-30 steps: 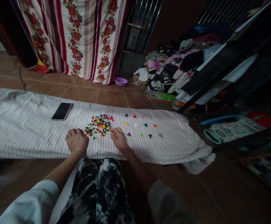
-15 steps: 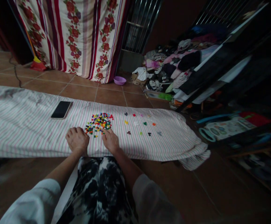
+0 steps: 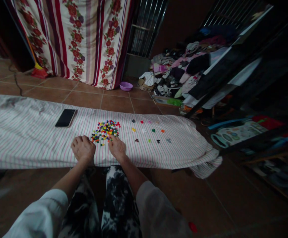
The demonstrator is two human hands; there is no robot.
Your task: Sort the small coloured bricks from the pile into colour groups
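Note:
A heap of small multicoloured plastic pieces point(image 3: 105, 128) lies loose on the striped cloth. My right hand point(image 3: 117, 147) is at its near right edge, the index finger stretched out onto the pieces and the other fingers bent; I see nothing held. At the heap's near left side my left hand point(image 3: 83, 148) rests palm down on the cloth, fingers slightly apart and foreshortened, with nothing visible in it. To the right, small one-colour groups stand in three rows, among them a yellow group point(image 3: 133, 129), a dark green group point(image 3: 153, 130) and an orange group point(image 3: 162, 131).
A smartphone point(image 3: 65, 118) lies left of the heap on the striped cloth point(image 3: 34, 138), which covers a long low surface. Beyond it are a purple basin point(image 3: 126, 86), a floral curtain point(image 3: 89, 43), a red broom point(image 3: 39, 72) and a pile of clothes point(image 3: 178, 69).
The view has shifted slightly. My right index finger has moved a little over the heap's edge; my left hand stays in about the same place. My legs have moved apart.

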